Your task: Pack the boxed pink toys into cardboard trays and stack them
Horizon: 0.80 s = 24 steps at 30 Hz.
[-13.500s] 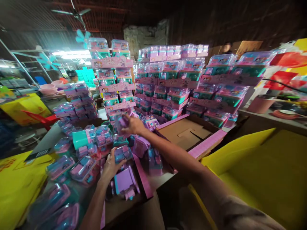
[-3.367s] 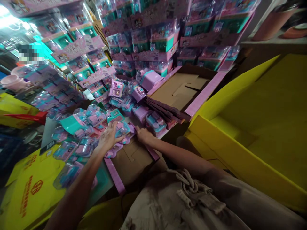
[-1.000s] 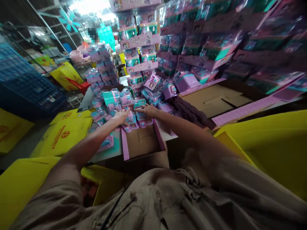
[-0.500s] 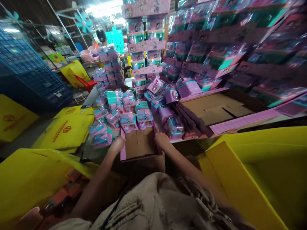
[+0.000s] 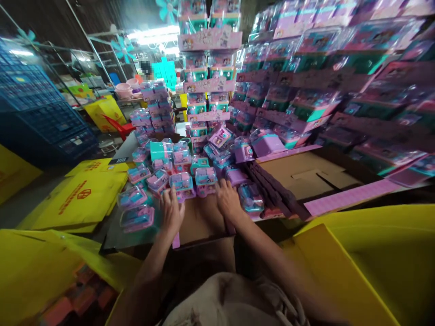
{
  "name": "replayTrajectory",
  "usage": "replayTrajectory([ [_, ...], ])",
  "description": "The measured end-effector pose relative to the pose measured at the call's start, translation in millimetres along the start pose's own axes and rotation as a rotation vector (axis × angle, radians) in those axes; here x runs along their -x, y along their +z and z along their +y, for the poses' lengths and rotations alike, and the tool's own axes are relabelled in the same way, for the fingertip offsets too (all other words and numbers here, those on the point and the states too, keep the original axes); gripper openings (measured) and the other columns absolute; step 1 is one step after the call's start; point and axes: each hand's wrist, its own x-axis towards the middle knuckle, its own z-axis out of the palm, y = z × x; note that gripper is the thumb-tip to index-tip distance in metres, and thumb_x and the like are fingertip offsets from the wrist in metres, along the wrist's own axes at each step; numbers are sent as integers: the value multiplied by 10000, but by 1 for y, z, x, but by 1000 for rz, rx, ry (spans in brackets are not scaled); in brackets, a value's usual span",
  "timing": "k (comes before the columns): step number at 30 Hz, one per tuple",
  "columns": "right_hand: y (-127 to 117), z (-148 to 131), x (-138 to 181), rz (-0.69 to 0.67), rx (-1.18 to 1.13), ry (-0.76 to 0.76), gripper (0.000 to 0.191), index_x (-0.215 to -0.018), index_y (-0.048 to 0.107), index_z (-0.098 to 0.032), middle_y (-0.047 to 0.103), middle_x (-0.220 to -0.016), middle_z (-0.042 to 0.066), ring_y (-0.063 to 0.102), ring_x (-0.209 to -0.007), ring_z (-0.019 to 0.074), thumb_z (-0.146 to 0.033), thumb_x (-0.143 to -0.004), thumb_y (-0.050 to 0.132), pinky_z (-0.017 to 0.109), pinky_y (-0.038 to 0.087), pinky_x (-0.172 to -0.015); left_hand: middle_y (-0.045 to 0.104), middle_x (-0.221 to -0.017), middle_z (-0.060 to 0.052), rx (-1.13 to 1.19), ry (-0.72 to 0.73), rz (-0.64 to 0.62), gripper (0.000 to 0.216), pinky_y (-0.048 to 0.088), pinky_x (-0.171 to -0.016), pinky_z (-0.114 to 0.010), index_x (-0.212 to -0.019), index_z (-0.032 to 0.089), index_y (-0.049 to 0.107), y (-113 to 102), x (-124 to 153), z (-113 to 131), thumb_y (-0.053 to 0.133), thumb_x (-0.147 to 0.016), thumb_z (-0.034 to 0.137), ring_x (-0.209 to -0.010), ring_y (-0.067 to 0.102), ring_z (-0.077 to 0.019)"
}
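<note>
- now, left hand (image 5: pixel 172 210) at the left side of the cardboard tray (image 5: pixel 200 224), fingers half curled, hold impossible to tell
- and right hand (image 5: pixel 229 199) over the right side, fingers bent, grip unclear too
- two toy packs (image 5: pixel 205 180), clear-lidded, side by side at the tray's far end!

The toy packs (image 5: pixel 205 178) look glossy plastic, the tray (image 5: pixel 200 222) matt cardboard.

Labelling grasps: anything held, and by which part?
Left grip and right grip are at opposite sides of the cardboard tray; whether either holds it cannot be told.
</note>
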Motion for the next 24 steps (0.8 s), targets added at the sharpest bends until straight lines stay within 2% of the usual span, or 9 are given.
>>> replayTrajectory([
  [2, -13, -3, -33, 58, -16, -90, 535, -1585, 488, -148, 525, -1543, 253, 512, -1390, 377, -298, -1072, 471, 608, 474, -1116, 449, -1608, -264, -19, 87, -3, 842, 332, -1265, -540, -1649, 96, 318, -10, -36, 9, 682, -938, 365, -1536, 393, -415],
  [4, -13, -5, -64, -25, -44, -138, 636, -1672, 371, -222, 428, -1651, 214, 382, -1494, 419, -422, -1080, 490, 731, 363, -1159, 427, -1634, -268, -92, 145, -177, 922, 232, -1303, -578, -1635, 87, 350, -16, -73, 14, 788, -863, 339, -1570, 322, -448],
  [6, -3, -3, -86, -104, -61, -195, 633, -1686, 346, -317, 393, -1690, 162, 311, -1532, 435, -460, -1085, 485, 786, 304, -1158, 464, -1609, -254, -119, 203, -338, 950, 258, -1292, -552, -1655, 113, 326, -15, -100, 13, 802, -851, 285, -1533, 393, -424],
  [8, 11, 3, -95, -106, -65, -260, 620, -1679, 358, -362, 403, -1681, 146, 338, -1501, 426, -458, -1083, 499, 780, 284, -1163, 487, -1586, -223, -113, 246, -408, 931, 344, -1246, -500, -1678, 170, 297, -11, -113, 7, 769, -880, 255, -1487, 459, -390],
  [10, 23, 10, -96, -66, -66, -308, 627, -1679, 362, -367, 411, -1664, 156, 372, -1456, 418, -452, -1077, 516, 771, 270, -1164, 495, -1571, -194, -105, 266, -404, 902, 394, -1203, -473, -1682, 219, 298, -5, -115, 0, 747, -901, 259, -1471, 468, -383],
  [14, 33, 15, -97, -14, -69, -327, 627, -1675, 371, -373, 434, -1635, 168, 366, -1433, 444, -423, -1070, 525, 804, 251, -1135, 505, -1552, -170, -88, 277, -359, 927, 391, -1196, -492, -1682, 248, 295, 2, -114, -4, 764, -883, 263, -1442, 475, -390],
  [19, 29, 5, -98, -14, -68, -330, 660, -1695, 339, -299, 404, -1678, 191, 329, -1497, 466, -408, -1069, 520, 828, 246, -1141, 469, -1605, -205, -57, 302, -368, 947, 326, -1254, -496, -1686, 137, 253, -3, -110, 6, 744, -882, 240, -1493, 431, -390],
  [22, 13, 3, -72, 58, -94, -287, 695, -1716, 271, -204, 337, -1724, 212, 264, -1569, 455, -406, -1083, 476, 803, 278, -1171, 356, -1703, -212, -73, 292, -288, 955, 208, -1324, -504, -1671, 96, 265, -17, -85, 9, 760, -868, 243, -1604, 272, -390],
  [24, 7, 4, -37, 138, -137, -207, 661, -1707, 276, -132, 401, -1679, 247, 382, -1531, 405, -369, -1103, 402, 670, 399, -1183, 375, -1687, -233, -65, 221, -200, 886, 250, -1316, -483, -1655, 82, 296, -23, -55, 7, 726, -906, 278, -1595, 308, -382],
])
